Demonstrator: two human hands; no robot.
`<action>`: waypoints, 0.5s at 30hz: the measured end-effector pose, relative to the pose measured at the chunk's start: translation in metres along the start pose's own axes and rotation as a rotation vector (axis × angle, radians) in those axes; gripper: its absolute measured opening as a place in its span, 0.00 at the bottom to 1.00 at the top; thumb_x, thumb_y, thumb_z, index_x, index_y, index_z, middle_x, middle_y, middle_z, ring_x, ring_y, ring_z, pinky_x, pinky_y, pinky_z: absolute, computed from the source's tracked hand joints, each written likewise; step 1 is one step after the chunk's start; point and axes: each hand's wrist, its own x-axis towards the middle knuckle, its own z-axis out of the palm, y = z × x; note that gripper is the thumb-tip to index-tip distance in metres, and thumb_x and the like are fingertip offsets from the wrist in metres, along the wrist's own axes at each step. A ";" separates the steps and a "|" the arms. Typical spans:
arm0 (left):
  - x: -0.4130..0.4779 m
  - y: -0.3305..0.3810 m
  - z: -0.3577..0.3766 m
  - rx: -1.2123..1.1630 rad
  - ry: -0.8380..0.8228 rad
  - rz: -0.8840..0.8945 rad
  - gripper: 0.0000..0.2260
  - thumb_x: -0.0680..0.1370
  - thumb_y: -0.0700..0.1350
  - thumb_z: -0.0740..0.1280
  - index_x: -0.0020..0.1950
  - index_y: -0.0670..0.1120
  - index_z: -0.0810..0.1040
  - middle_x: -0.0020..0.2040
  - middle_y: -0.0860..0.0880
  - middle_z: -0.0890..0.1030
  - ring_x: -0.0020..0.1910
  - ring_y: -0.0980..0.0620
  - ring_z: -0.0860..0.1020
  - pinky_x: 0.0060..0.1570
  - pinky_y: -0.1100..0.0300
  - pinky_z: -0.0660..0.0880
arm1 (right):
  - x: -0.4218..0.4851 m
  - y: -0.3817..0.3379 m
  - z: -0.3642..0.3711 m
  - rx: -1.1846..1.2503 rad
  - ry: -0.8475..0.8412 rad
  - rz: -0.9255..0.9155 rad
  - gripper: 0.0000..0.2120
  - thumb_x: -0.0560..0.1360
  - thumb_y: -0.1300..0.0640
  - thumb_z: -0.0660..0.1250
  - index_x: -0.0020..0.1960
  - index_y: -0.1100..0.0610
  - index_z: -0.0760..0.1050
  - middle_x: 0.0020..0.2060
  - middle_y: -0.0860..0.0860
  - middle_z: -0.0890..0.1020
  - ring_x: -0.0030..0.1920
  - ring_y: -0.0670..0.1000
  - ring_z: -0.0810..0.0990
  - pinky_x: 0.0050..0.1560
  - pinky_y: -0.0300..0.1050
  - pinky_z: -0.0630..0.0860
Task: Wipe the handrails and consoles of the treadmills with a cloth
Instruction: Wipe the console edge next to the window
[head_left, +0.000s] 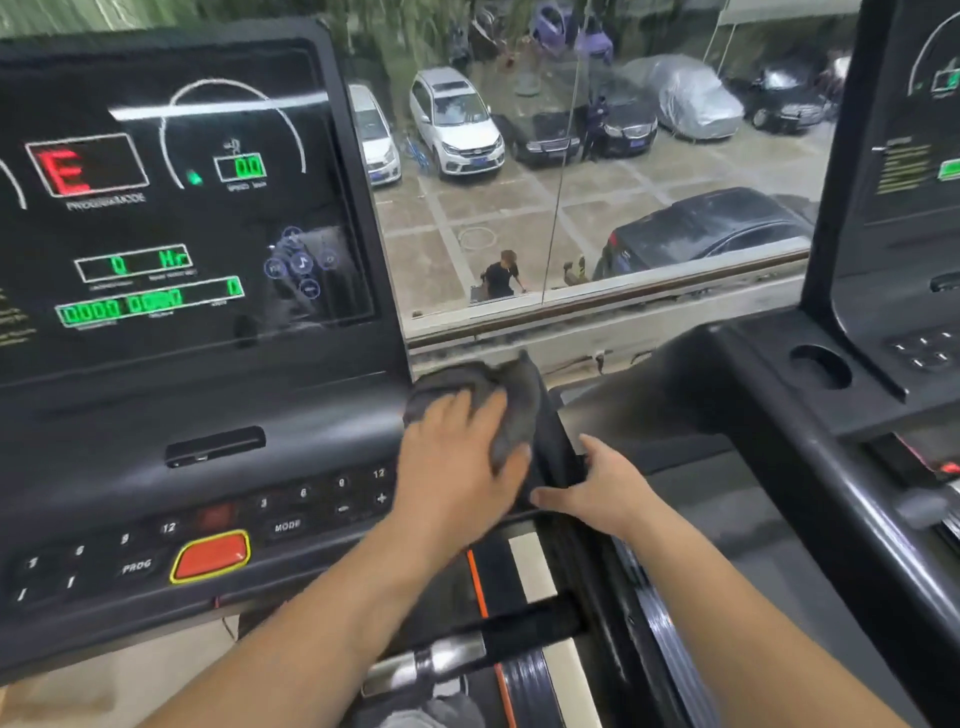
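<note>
— So, from the head view, where is the cloth?

— Middle of the frame. The grey cloth (501, 395) lies bunched on the right-hand end of the near console (208, 410), just below and right of the lit display (156, 208). The left grip (457, 467) lies flat on top of it, fingers straight and spread, pressing rather than clutching.

— And the other one?

— The right grip (597, 488), slightly lower and to the right, is closed round the black handrail (558, 452). As far as I can tell, the thumb is on the far side and the fingers on the near side.

— What worries you?

— The keys. The plus and minus keys (382, 498) sit just left of the left wrist, and the panel is powered, with green digits and a red letter. A sweep towards the lower left with that flat palm could, I judge, press one and change a setting or start the belt. The red stop button (210, 556) is further off, lower left.

— Anything else?

— The cloth is wadded, with one corner standing up at its top edge. Since it is pressed and not held, it could slide off the console's end into the gap beside the neighbouring treadmill (779, 410) on the right. A wad also wipes only a narrow strip, so patches may be missed.
</note>
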 end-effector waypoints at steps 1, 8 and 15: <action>-0.001 0.003 0.016 0.111 -0.159 0.007 0.32 0.79 0.66 0.56 0.81 0.53 0.64 0.77 0.40 0.68 0.77 0.38 0.63 0.74 0.38 0.60 | 0.005 -0.005 0.004 -0.043 0.011 -0.027 0.32 0.63 0.42 0.81 0.61 0.49 0.72 0.54 0.45 0.82 0.58 0.50 0.81 0.58 0.49 0.78; 0.054 -0.025 0.049 0.181 -0.412 0.110 0.30 0.83 0.66 0.51 0.84 0.59 0.49 0.84 0.42 0.52 0.83 0.42 0.48 0.79 0.38 0.41 | 0.025 -0.022 -0.002 -0.231 -0.039 0.096 0.33 0.65 0.49 0.80 0.65 0.46 0.70 0.54 0.43 0.80 0.57 0.50 0.81 0.57 0.51 0.80; 0.115 -0.043 0.048 0.214 -0.385 0.046 0.28 0.84 0.64 0.49 0.83 0.56 0.57 0.80 0.44 0.63 0.77 0.40 0.63 0.76 0.42 0.56 | 0.019 -0.016 0.004 -0.187 -0.006 0.169 0.38 0.68 0.47 0.79 0.73 0.42 0.66 0.59 0.42 0.80 0.58 0.50 0.81 0.57 0.51 0.80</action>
